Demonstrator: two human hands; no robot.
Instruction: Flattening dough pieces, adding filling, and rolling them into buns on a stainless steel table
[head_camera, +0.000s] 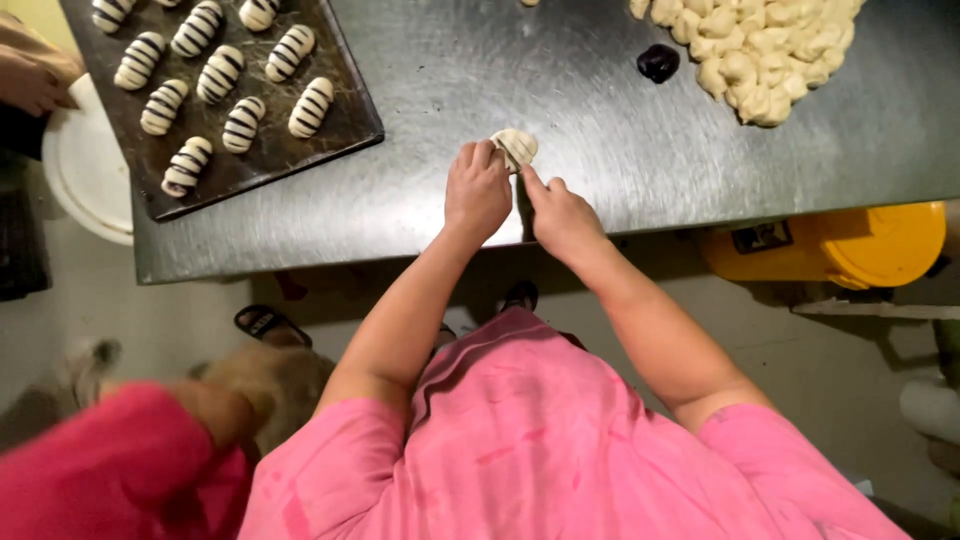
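A small pale piece of dough (516, 146) with cut slits lies on the steel table (620, 120). My left hand (476, 190) pinches its near left edge with the fingertips. My right hand (560, 215) touches the dough's near right edge, fingers curled around it. Both arms reach forward from a pink shirt.
A dark baking tray (345, 110) at the far left holds several striped dough rolls (243, 122). A heap of raw dough pieces (765, 50) and a dark filling lump (657, 62) lie at the far right. Another person's hand (30, 85) at far left; a yellow container (850, 245) under the table.
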